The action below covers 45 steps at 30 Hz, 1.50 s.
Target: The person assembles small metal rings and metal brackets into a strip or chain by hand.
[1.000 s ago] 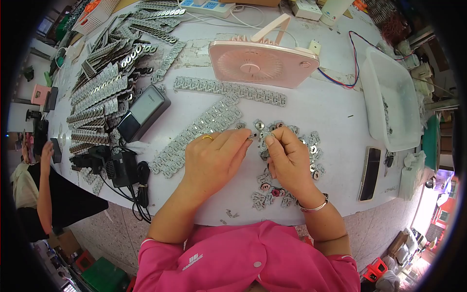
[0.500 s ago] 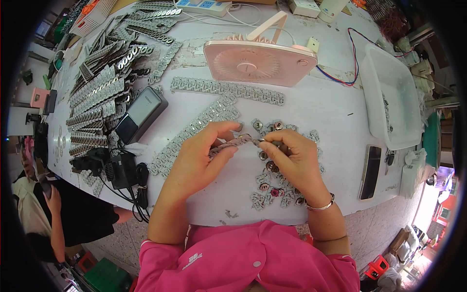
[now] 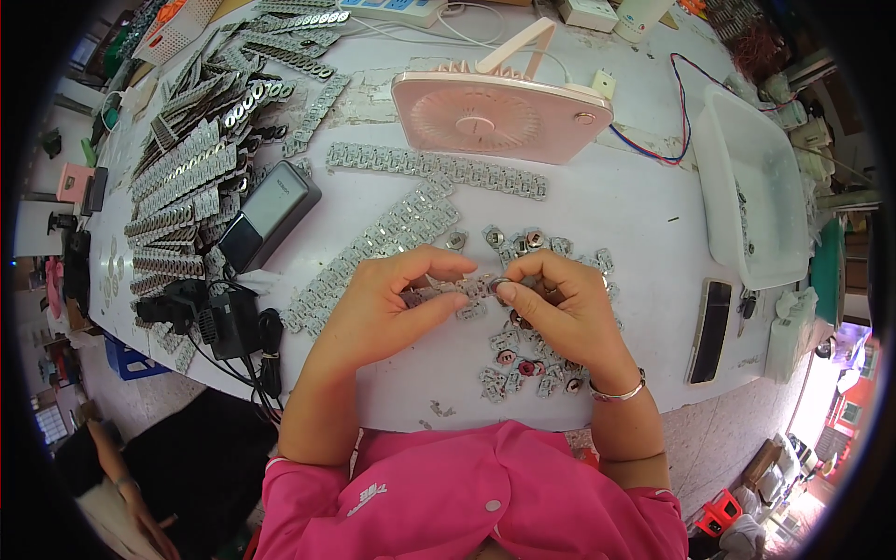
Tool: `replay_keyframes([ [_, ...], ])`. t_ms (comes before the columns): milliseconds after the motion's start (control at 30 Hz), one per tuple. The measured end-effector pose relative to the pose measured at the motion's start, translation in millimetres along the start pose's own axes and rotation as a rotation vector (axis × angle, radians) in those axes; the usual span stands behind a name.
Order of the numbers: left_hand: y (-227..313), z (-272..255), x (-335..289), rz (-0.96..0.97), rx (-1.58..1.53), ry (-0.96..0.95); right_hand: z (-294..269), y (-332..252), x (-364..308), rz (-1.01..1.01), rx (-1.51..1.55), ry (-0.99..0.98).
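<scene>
Head view: two hands (image 3: 381, 303) (image 3: 574, 303) hold one segmented strip (image 3: 453, 287)

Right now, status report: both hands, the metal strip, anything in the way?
Left hand loosely cradling segmented metal strip. Right hand pinching small metal piece by strip's end. Loose metal pieces around right hand; pink fan beyond.

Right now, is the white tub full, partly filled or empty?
Partly filled, but sparsely: a few small grey pieces lie inside the tub.

held strip (image 3: 455, 288): partly hidden | power strip (image 3: 399, 12): cut off, top edge
</scene>
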<state>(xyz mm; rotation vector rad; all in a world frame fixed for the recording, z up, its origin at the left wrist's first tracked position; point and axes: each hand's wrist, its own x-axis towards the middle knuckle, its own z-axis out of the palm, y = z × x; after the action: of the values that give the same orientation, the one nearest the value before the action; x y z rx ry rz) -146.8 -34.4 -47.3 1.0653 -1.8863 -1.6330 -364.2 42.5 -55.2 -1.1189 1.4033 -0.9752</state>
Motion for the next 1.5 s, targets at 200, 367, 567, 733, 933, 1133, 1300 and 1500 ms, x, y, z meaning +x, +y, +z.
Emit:
replay_keyframes([
  [200, 5, -4, -2, -0.101, -0.256, -0.084, -2, -14, -1, 0.056, 0.192, 0.028],
  [367, 9, -6, -1, -0.147, -0.258, -0.103, -5, -13, -2, 0.097, 0.146, -0.034],
  [567, 7, -6, -2, -0.208, -0.253, -0.095, -10, -25, -2, 0.212, 0.064, -0.144],
  [733, 9, 0, -1, -0.224, -0.274, -0.06, -6, -6, 0, -0.094, -0.207, -0.126],
  [933, -2, -6, -3, -0.146, -0.499, -0.176, 1, -8, -4, 0.153, 0.317, -0.257],
  [1133, -2, 16, 2, 0.278, 0.028, 0.154, 13, -2, 1, 0.048, 0.067, 0.052],
  [1300, -5, 21, 6, 0.443, 0.249, 0.344, 27, -8, -3, -0.183, -0.244, 0.036],
  [1500, -1, 23, 6, 0.505, 0.214, 0.372, 21, -3, 3, -0.022, 0.03, 0.199],
])
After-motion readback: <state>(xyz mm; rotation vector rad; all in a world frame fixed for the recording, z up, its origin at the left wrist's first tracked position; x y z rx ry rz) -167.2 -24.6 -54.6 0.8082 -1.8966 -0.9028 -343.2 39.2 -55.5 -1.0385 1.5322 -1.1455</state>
